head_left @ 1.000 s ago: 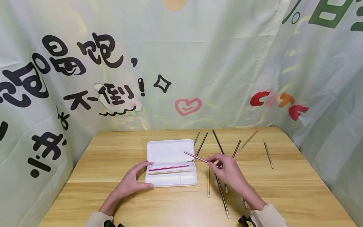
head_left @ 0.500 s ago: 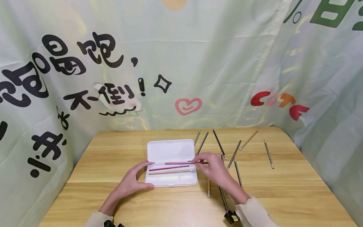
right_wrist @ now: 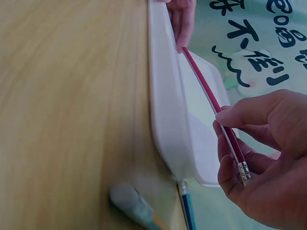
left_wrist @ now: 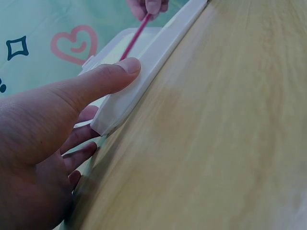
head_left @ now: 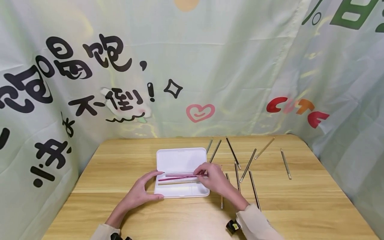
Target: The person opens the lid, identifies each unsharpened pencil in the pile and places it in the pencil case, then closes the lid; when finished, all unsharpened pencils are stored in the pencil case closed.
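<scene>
Red pencil [right_wrist: 212, 98] pinched, the right hand [head_left: 213, 177] slants over a white case [head_left: 180, 160] the left hand [head_left: 141, 190] grips.

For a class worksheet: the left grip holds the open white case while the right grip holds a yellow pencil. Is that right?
The pencil in the right grip is red, not yellow, as the right wrist view shows; the left grip holds the open white case.

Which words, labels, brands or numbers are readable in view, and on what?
"喝饱," black, on the cloth
"不倒!" black, on the cloth
"CUTE", coloured, on the cloth
Black writing at far left, cloth: unclear.
Green writing, top right, cloth: cut off.
Pencils, box: no readable text.
</scene>
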`<state>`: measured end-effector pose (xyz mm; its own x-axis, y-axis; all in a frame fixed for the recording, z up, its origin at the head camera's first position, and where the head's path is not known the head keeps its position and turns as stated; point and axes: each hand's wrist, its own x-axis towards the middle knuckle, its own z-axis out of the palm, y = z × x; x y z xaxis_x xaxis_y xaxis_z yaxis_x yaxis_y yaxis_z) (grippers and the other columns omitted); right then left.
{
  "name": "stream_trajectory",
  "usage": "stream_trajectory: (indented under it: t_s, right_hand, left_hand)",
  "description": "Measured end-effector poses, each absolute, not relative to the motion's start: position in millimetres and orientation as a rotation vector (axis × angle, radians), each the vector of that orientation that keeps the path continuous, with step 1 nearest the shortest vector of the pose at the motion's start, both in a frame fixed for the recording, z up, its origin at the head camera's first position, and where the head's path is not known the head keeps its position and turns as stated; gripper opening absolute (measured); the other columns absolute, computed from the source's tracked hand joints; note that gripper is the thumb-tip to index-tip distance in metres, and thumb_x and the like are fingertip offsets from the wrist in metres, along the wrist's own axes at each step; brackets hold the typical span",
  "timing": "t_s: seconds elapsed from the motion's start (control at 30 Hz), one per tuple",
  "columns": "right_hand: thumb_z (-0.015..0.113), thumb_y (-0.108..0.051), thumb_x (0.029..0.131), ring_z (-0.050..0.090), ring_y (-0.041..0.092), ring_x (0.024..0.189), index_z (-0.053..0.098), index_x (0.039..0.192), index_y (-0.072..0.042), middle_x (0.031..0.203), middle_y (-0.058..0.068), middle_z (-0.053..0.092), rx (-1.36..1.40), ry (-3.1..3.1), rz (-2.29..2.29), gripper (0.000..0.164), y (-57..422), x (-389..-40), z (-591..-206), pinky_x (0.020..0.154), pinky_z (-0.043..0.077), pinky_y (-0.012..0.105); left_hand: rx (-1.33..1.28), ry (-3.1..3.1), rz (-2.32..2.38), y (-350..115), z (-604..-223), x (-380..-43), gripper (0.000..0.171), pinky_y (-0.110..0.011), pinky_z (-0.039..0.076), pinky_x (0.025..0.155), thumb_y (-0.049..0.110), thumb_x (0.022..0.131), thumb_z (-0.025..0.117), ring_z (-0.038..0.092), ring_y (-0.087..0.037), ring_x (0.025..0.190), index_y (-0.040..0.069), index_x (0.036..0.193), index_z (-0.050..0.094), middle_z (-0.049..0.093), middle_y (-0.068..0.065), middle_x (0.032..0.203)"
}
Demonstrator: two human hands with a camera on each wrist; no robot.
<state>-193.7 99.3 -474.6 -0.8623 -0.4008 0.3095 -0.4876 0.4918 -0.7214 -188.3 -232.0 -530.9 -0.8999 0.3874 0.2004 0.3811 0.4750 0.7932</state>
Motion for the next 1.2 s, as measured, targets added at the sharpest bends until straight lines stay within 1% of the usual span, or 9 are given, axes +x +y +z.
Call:
stream_trajectory:
  t_s: [0.1, 0.17, 0.33, 0.53, 0.7, 0.8, 0.9, 1.07, 1.2]
  right_hand:
    - [0.072, 0.010, 0.087, 0.070, 0.019, 0.085, 0.077, 0.091, -0.002, 0.093, 0.007, 0.074, 0.807, -2.632, 1.323, 0.014, 92.0, -196.2, -478.4, 0.075, 0.059, 0.025]
    - [0.073, 0.010, 0.086, 0.071, 0.020, 0.085, 0.078, 0.090, -0.002, 0.093, 0.008, 0.075, 0.809, -2.650, 1.306, 0.013, 87.5, -197.8, -480.7, 0.076, 0.059, 0.025]
    - [0.074, 0.008, 0.086, 0.071, 0.019, 0.083, 0.078, 0.089, -0.003, 0.090, 0.008, 0.075, 0.793, -2.690, 1.201, 0.012, 78.9, -201.2, -484.3, 0.073, 0.059, 0.025]
    - [0.077, 0.005, 0.086, 0.068, 0.015, 0.079, 0.078, 0.089, -0.004, 0.088, 0.005, 0.074, 0.759, -2.708, 1.150, 0.009, 73.7, -204.2, -484.2, 0.070, 0.057, 0.026]
    - [0.078, 0.003, 0.086, 0.065, 0.010, 0.076, 0.078, 0.088, -0.007, 0.087, 0.002, 0.074, 0.765, -2.734, 1.132, 0.010, 71.2, -204.6, -485.1, 0.068, 0.055, 0.022]
    - [0.077, 0.004, 0.086, 0.065, 0.009, 0.077, 0.079, 0.087, -0.008, 0.087, 0.001, 0.074, 0.765, -2.749, 1.136, 0.012, 69.7, -204.8, -486.0, 0.069, 0.055, 0.021]
    - [0.075, 0.006, 0.086, 0.065, 0.010, 0.077, 0.078, 0.088, -0.008, 0.087, 0.001, 0.073, 0.750, -2.755, 1.162, 0.014, 70.1, -204.2, -486.3, 0.069, 0.055, 0.022]
    - [0.074, 0.006, 0.087, 0.068, 0.013, 0.083, 0.077, 0.093, -0.005, 0.092, 0.003, 0.074, 0.729, -2.744, 1.230, 0.013, 76.1, -201.9, -484.9, 0.072, 0.057, 0.022]
    - [0.075, 0.005, 0.087, 0.068, 0.016, 0.085, 0.077, 0.095, -0.004, 0.093, 0.004, 0.074, 0.716, -2.703, 1.252, 0.012, 85.5, -198.9, -480.9, 0.074, 0.057, 0.025]
  left_hand:
    - [0.683, 2.693, 1.430, -232.6, -530.7, -188.1, 0.085, -0.067, 0.029, 0.115, 0.043, 0.070, 0.095, 0.041, -0.039, 0.143, 0.024, 0.145, 0.058, 0.050, -0.012, 0.152]
    - [0.682, 2.697, 1.423, -233.3, -530.7, -188.0, 0.085, -0.068, 0.029, 0.114, 0.043, 0.071, 0.094, 0.041, -0.041, 0.142, 0.023, 0.145, 0.057, 0.050, -0.013, 0.153]
    - [0.713, 2.697, 1.445, -234.1, -530.9, -188.5, 0.082, -0.070, 0.029, 0.112, 0.039, 0.072, 0.094, 0.042, -0.043, 0.141, 0.021, 0.144, 0.058, 0.051, -0.015, 0.151]
    - [0.731, 2.681, 1.473, -233.2, -529.6, -188.7, 0.080, -0.070, 0.028, 0.113, 0.035, 0.073, 0.095, 0.042, -0.043, 0.141, 0.020, 0.143, 0.059, 0.052, -0.014, 0.150]
    - [0.727, 2.682, 1.472, -233.0, -529.7, -187.8, 0.080, -0.070, 0.028, 0.113, 0.036, 0.073, 0.094, 0.042, -0.043, 0.142, 0.022, 0.143, 0.059, 0.052, -0.013, 0.151]
    - [0.729, 2.689, 1.466, -233.3, -529.7, -187.8, 0.080, -0.070, 0.028, 0.113, 0.036, 0.073, 0.094, 0.042, -0.042, 0.141, 0.022, 0.143, 0.059, 0.052, -0.012, 0.150]
    - [0.739, 2.690, 1.466, -233.4, -529.8, -188.1, 0.080, -0.069, 0.029, 0.113, 0.036, 0.073, 0.094, 0.043, -0.040, 0.141, 0.022, 0.143, 0.059, 0.053, -0.010, 0.150]
    - [0.740, 2.686, 1.477, -233.4, -530.3, -188.2, 0.079, -0.069, 0.029, 0.113, 0.035, 0.072, 0.095, 0.044, -0.040, 0.141, 0.021, 0.142, 0.059, 0.054, -0.010, 0.149]
    - [0.728, 2.688, 1.477, -233.2, -529.6, -187.5, 0.080, -0.069, 0.029, 0.113, 0.035, 0.072, 0.095, 0.044, -0.041, 0.141, 0.022, 0.142, 0.059, 0.053, -0.012, 0.149]
